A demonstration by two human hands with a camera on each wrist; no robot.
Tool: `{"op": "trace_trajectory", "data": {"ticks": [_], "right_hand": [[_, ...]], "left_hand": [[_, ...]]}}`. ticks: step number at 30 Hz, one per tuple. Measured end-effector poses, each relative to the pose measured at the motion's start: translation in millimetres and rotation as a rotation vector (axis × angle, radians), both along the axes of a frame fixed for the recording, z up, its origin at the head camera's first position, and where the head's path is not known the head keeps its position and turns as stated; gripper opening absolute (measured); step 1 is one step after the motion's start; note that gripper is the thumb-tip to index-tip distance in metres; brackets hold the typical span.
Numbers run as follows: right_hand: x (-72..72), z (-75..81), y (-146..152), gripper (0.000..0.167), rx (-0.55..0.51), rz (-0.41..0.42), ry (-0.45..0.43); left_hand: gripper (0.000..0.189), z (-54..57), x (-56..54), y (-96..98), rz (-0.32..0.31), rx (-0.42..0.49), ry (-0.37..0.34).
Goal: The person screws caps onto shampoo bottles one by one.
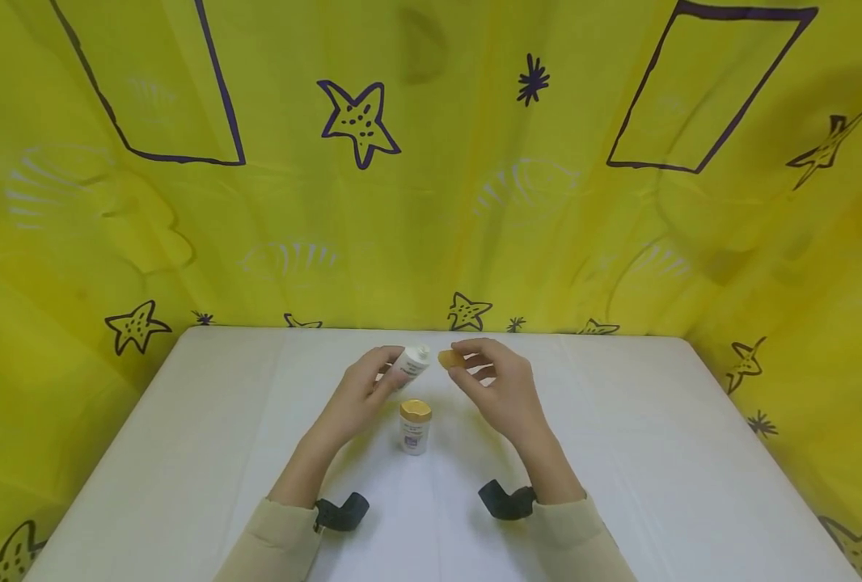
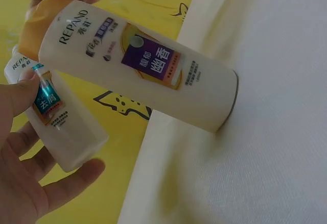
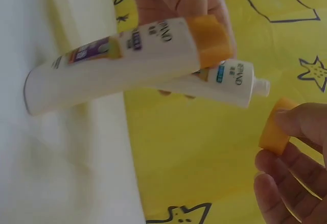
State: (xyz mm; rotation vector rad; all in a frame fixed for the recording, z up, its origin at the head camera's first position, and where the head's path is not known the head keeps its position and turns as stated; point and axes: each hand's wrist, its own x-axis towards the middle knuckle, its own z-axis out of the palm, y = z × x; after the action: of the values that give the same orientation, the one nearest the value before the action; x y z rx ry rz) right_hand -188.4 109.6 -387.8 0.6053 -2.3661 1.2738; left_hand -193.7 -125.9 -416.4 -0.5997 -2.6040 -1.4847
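Observation:
My left hand (image 1: pixel 361 390) grips a white shampoo bottle (image 1: pixel 411 363) with a teal label, tilted so its bare neck points right. That bottle (image 3: pixel 230 82) shows its uncapped spout in the right wrist view. Just to the right, my right hand (image 1: pixel 499 383) pinches an orange cap (image 3: pixel 277 127) between thumb and fingers, a small gap away from the spout. A second white shampoo bottle (image 1: pixel 414 434), purple-labelled with its orange cap on, stands upright on the table between my forearms. In the left wrist view this bottle (image 2: pixel 148 66) partly hides the held one.
A white cloth covers the table (image 1: pixel 205 453). Behind it and at both sides hangs a yellow curtain (image 1: pixel 431 202) with starfish drawings. Black wrist cameras (image 1: pixel 343 512) sit at both cuffs, low over the table.

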Motion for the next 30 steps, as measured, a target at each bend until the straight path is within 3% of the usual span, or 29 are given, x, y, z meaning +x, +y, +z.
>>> {"op": "trace_trajectory", "data": {"ticks": [8, 30], "right_hand": [[6.4, 6.1, -5.6, 0.027, -0.097, 0.022, 0.104], [8.4, 0.1, -13.5, 0.027, -0.032, 0.065, 0.14]], "left_hand": [[0.032, 3.9, 4.2, -0.4, -0.051, -0.01, 0.055], [0.027, 6.8, 6.4, 4.3, -0.084, -0.048, 0.143]]}}
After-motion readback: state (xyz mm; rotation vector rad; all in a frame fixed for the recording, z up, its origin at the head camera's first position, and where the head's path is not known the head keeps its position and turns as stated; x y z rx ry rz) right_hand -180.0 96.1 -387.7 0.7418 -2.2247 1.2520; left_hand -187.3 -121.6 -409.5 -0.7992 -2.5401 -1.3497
